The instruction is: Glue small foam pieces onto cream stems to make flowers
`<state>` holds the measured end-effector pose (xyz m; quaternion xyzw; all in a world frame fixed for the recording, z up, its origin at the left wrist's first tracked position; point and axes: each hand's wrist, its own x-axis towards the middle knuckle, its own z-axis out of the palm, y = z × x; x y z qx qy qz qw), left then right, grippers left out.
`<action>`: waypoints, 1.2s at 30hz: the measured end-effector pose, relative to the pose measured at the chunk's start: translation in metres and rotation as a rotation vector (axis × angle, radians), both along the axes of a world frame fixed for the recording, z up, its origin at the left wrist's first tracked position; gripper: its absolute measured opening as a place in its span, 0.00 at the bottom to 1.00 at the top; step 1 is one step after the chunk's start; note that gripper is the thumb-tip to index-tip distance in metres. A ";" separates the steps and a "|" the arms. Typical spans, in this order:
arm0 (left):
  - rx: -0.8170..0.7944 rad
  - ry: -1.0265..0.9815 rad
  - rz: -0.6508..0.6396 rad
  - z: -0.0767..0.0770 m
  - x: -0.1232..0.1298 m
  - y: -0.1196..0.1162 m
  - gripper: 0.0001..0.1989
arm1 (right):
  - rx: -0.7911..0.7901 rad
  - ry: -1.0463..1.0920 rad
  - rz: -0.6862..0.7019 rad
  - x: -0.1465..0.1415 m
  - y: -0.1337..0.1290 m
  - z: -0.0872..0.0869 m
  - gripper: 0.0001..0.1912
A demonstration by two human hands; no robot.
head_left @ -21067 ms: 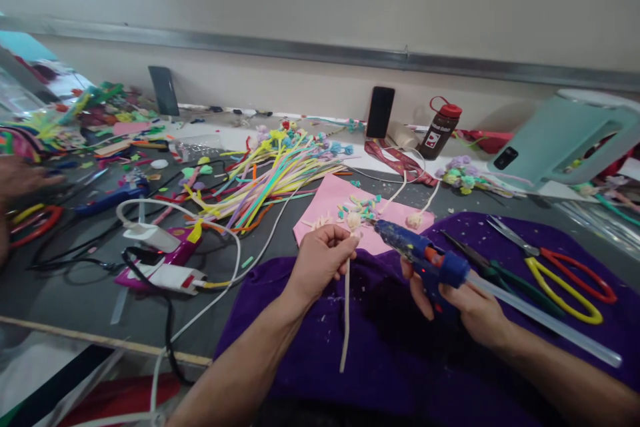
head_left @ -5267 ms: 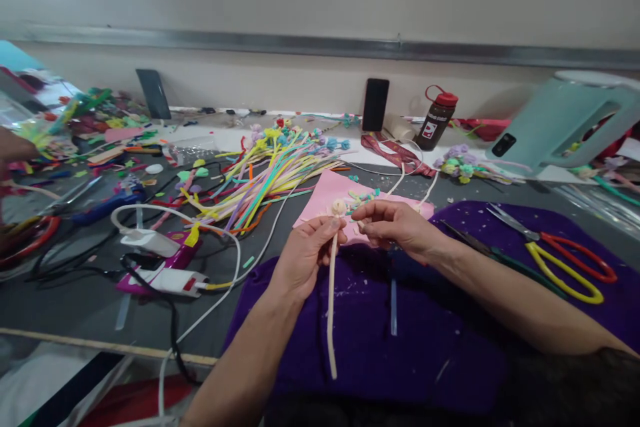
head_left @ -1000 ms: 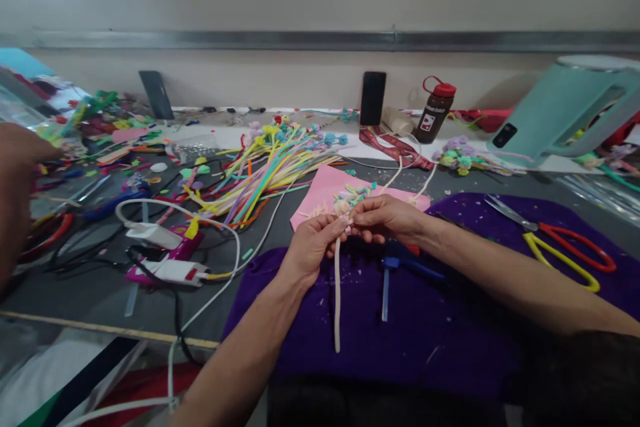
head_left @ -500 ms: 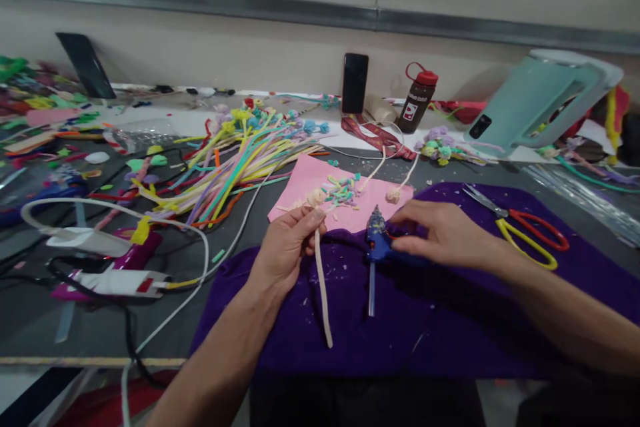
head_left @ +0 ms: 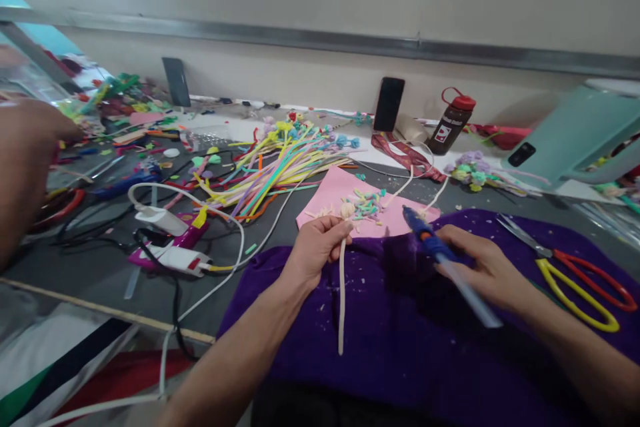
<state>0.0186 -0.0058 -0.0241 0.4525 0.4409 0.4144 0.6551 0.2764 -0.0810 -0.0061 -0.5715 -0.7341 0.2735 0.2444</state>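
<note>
My left hand point(head_left: 323, 243) pinches a cream pipe cleaner point(head_left: 342, 307) near its top, and its stem hangs down over the purple cloth point(head_left: 380, 320). At the upper end, by the fingertips, is a cream bud-like tip point(head_left: 347, 209). My right hand point(head_left: 475, 260) is closed around a blue glue gun point(head_left: 427, 237), its nozzle aimed up and left, a clear glue stick point(head_left: 473, 297) jutting from the back. Small pastel cut pieces point(head_left: 367, 205) lie on a pink sheet point(head_left: 320, 197) just beyond my hands.
Red-and-yellow-handled scissors point(head_left: 575, 280) rest on the cloth at right. Bundled colourful pipe cleaners point(head_left: 280, 177) lie left of centre, near a power strip point(head_left: 170, 243) with cords. A dark bottle point(head_left: 453, 123), a phone point(head_left: 389, 105) and a mint pitcher point(head_left: 565, 127) stand behind. Another person's arm point(head_left: 30, 147) reaches in at left.
My right hand has picked up the glue gun and tilted it leftward. My left hand keeps its hold on the pipe cleaner. The view has turned left, bringing another person's arm into sight.
</note>
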 end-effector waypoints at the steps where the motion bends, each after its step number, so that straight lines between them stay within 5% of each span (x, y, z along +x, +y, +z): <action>1: 0.003 -0.009 -0.012 0.000 0.000 0.000 0.12 | -0.023 0.133 -0.027 0.001 -0.002 -0.001 0.14; 6: 0.010 -0.013 -0.072 -0.002 0.000 -0.001 0.14 | -0.169 0.504 0.029 -0.020 -0.011 -0.003 0.19; 13: 0.014 0.016 -0.065 0.000 0.000 -0.002 0.15 | -0.112 0.417 0.127 -0.059 -0.012 -0.002 0.23; 20: 0.020 0.029 -0.070 0.000 0.000 -0.004 0.14 | -0.013 0.312 0.080 -0.055 -0.014 -0.023 0.26; 36: 0.042 0.041 -0.083 -0.002 0.000 -0.004 0.14 | 0.042 0.209 0.068 -0.054 -0.014 -0.026 0.22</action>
